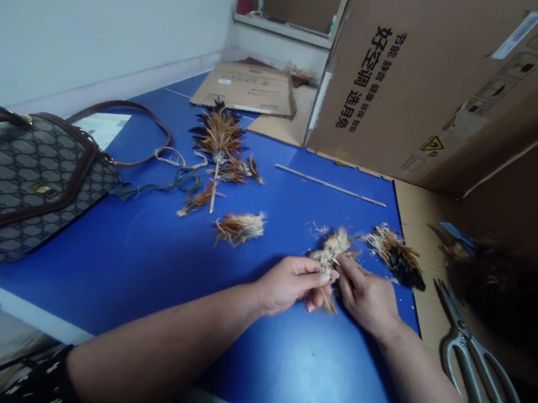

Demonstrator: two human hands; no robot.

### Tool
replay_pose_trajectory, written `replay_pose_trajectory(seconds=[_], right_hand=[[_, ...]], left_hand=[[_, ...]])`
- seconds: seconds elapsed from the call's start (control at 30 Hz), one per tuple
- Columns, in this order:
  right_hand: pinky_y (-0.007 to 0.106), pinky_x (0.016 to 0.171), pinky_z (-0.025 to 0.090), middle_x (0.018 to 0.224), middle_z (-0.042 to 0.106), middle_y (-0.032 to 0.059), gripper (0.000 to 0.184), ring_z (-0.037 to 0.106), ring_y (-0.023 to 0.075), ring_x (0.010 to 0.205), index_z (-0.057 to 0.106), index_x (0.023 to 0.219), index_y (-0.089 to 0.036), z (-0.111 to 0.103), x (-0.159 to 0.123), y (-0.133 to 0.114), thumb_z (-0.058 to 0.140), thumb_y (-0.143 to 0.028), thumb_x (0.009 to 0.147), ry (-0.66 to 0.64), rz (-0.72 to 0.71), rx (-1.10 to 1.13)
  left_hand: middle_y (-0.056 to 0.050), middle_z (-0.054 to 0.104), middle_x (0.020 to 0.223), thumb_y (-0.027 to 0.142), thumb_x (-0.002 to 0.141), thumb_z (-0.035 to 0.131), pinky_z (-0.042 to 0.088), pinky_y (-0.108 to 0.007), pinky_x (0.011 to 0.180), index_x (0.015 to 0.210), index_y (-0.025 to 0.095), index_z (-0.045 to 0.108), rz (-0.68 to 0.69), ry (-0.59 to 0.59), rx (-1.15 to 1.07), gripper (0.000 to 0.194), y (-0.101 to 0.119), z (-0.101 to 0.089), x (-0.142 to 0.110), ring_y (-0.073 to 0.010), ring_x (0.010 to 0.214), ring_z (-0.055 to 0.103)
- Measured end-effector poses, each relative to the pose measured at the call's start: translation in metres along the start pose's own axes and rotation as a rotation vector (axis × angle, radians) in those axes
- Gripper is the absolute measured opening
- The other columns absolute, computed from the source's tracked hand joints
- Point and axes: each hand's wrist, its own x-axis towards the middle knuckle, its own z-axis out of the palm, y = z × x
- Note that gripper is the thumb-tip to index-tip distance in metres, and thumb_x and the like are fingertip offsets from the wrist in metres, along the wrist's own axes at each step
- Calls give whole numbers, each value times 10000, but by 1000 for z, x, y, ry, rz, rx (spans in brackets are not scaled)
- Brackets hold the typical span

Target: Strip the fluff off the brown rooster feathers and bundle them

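By the tabletop's (316, 377) edge (scissors (462, 336) beyond), hands (291, 283) (369, 299) hold feathers (336, 241)

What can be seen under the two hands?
A tan feather bunch shows at the left hand and right hand, with blue tabletop beneath; whatever the hands cover is hidden.

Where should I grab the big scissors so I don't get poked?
I'd grip the scissors by the grey handles, coming from the near side, at the picture's lower right. The handle loops lie that way, while the pointed blades aim away, toward the upper left.
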Motion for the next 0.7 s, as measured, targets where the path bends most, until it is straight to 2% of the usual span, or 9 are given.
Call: replay_pose_trajectory(seconds=[0.1, 0.2, 0.3, 0.4, 0.5, 0.6, 0.7], right_hand=[[281, 534, 417, 856, 839, 36, 353, 737, 193, 598, 712, 1352, -260, -3, 0, -2, 536, -328, 1053, -72, -23, -27], [283, 527, 384, 816, 815, 28, 293, 715, 185, 588, 736, 1259, -261, -8, 2, -6, 538, -304, 1048, -155, -66, -34], [289, 557, 400, 798, 790, 43, 254, 700, 184, 603, 753, 1103, -240, -12, 3, -10, 530, -357, 1070, -183, -114, 5], [289, 606, 432, 824, 780, 62, 295, 705, 185, 652, 740, 1108, -220, -15, 4, -15, 513, -408, 1092, -199, -171, 61], [286, 642, 452, 833, 768, 58, 283, 710, 185, 696, 720, 1147, -208, -17, 5, -16, 498, -378, 1104, -175, -211, 117], [291, 661, 468, 800, 751, 47, 239, 701, 186, 700, 705, 1092, -208, -20, 5, -13, 471, -257, 1087, -106, -230, 156], [290, 616, 460, 745, 724, 37, 219, 662, 175, 622, 687, 1052, -214, -23, 2, -6, 469, -223, 1069, 16, -141, 174]], left_hand=[[-59, 695, 825, 481, 839, 864, 423, -242, 493, 1081, 85, 749, 1, -2, 19, 478, -2, -2, 1, -90, 550, 588], [-55, 694, 836, 498, 832, 865, 431, -244, 492, 1088, 91, 742, -11, -9, 30, 496, -3, -3, 2, -92, 549, 590], [-51, 679, 810, 510, 792, 890, 444, -243, 492, 978, 83, 726, -15, -5, 26, 494, -5, -1, 6, -99, 559, 599], [-50, 672, 783, 518, 772, 898, 463, -243, 493, 962, 83, 703, -18, 42, 9, 513, -5, 2, 8, -104, 550, 598], [-45, 666, 808, 468, 791, 891, 491, -252, 498, 1026, 82, 689, -19, 117, -17, 495, -5, 5, 9, -114, 556, 613], [-36, 649, 796, 411, 826, 869, 507, -260, 496, 1011, 82, 678, -21, 171, -17, 423, -4, 6, 9, -125, 562, 624], [-41, 649, 762, 406, 856, 842, 532, -282, 508, 934, 94, 664, -41, 181, 8, 368, -5, 5, 9, -136, 550, 627]])
